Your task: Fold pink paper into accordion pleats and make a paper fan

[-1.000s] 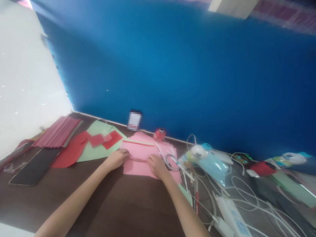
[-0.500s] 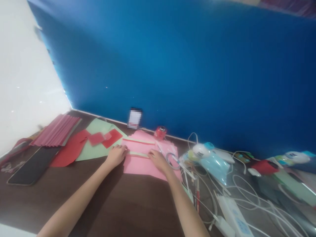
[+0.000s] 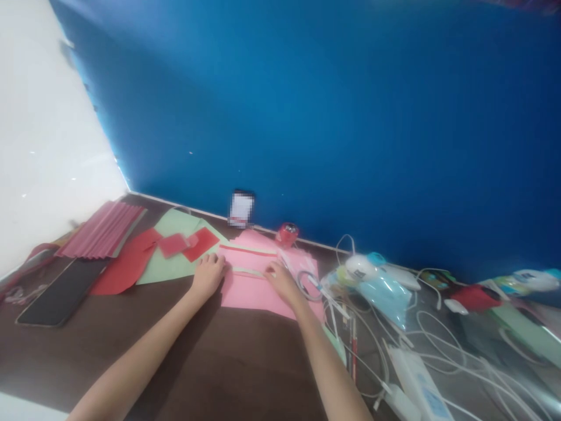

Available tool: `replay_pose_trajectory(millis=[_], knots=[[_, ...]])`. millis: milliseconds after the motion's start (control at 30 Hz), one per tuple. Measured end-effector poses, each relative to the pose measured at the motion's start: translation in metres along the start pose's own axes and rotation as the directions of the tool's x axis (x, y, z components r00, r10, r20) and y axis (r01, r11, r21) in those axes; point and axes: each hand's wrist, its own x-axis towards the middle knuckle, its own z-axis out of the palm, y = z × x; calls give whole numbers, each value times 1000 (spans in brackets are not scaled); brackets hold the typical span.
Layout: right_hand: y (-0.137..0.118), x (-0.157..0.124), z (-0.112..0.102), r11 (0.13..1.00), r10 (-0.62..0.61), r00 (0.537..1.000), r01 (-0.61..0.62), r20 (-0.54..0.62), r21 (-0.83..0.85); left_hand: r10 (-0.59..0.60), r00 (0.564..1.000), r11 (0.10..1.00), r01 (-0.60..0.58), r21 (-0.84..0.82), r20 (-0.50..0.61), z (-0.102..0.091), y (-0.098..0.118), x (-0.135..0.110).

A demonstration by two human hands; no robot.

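The dark brown tabletop point(image 3: 210, 362) bears, at left, a black smartphone point(image 3: 61, 295) beside pleated pink paper point(image 3: 103, 231); a red sheet point(image 3: 123, 272) overlapping a pale green sheet point(image 3: 160, 269); centrally, pink sheets point(image 3: 248, 295); at right, a white power strip point(image 3: 416, 380) and tangled cables point(image 3: 442, 355).

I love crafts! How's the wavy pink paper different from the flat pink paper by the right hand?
The wavy paper has ridges; the flat paper looks smoother. The wavy paper is deeper pink; the flat paper is paler. The wavy paper lies farther left; the flat paper is under the right hand. Both are pink.
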Motion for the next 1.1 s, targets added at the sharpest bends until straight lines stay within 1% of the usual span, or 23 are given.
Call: replay_pose_trajectory(millis=[33, 67, 100, 167, 200, 233, 267, 333, 400, 533, 667, 733, 800, 900, 1000, 1100], knots=[[-1, -1, 1, 1000, 6, 1000, -6, -6, -17, 47, 998, 999, -46, 17, -32, 0, 1, 0], [-3, -1, 1, 999, 11, 1000, -11, -17, -39, 124, 991, 992, -123, 24, -56, 1, 2, -1], [-5, -3, 3, 997, 9, 999, -12, -35, -71, 222, 973, 975, -221, 23, -66, 1, 4, -1], [-11, -6, 7, 984, -33, 997, 19, -73, -177, 400, 916, 916, -400, 2, -42, 0, 9, -1], [-16, -9, 10, 971, -80, 993, 57, -90, -232, 451, 893, 892, -451, -12, -14, 0, 11, -1], [-21, -11, 13, 955, -141, 985, 110, -97, -276, 469, 883, 883, -468, -25, 17, 0, 13, -1], [-27, -14, 17, 939, -205, 974, 168, -95, -299, 464, 885, 886, -463, -33, 48, -1, 15, -2], [-39, -20, 26, 919, -301, 951, 270, -71, -287, 436, 895, 900, -434, -43, 95, -1, 18, -4], [-51, -24, 34, 920, -319, 947, 301, -35, -250, 420, 902, 908, -416, -60, 102, 0, 19, -8], [-62, -29, 41, 951, -259, 966, 259, 24, -170, 435, 900, 896, -429, -112, 33, 0, 18, -18], [-58, -30, 38, 963, -249, 967, 253, 52, -94, 430, 903, 898, -427, -102, 4, 5, 18, -29], [-53, -31, 35, 971, -229, 972, 232, 48, -63, 423, 906, 901, -423, -94, -11, 9, 18, -33], [-48, -34, 32, 980, -184, 983, 185, 19, -74, 418, 908, 904, -418, -89, -20, 12, 18, -36], [-39, -41, 31, 981, -128, 991, 120, -37, -155, 428, 904, 899, -427, -101, -11, 15, 14, -38], [-32, -46, 32, 973, -131, 990, 120, -42, -199, 446, 895, 886, -442, -139, 1, 15, 10, -40], [-28, -46, 31, 974, -134, 991, 128, -22, -188, 452, 892, 877, -445, -181, -4, 12, 8, -38]])
